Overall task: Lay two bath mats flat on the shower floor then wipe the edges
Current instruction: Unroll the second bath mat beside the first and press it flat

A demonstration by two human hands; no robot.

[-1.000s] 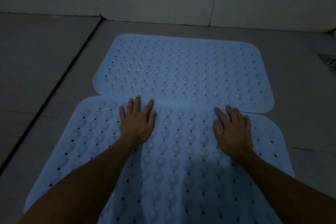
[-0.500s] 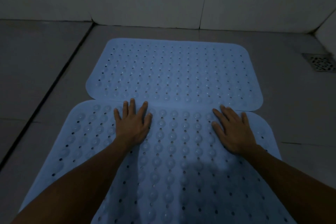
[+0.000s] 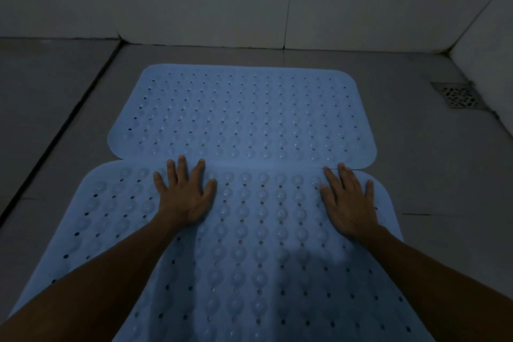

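The near mat [image 3: 261, 244] is pressed flat by the left hand [image 3: 184, 197] and right hand [image 3: 348, 203], fingers spread, its far edge touching the far mat [image 3: 244, 114]. A drain [image 3: 458, 95] is set at the right wall [image 3: 485, 36].

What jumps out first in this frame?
Two pale blue bath mats glow against the dim grey floor: the far mat lies flat near the back wall, and the near mat meets it edge to edge. The left hand and right hand press flat, fingers spread, on the near mat's far edge by the seam. A metal floor drain sits at the right, by the side wall.
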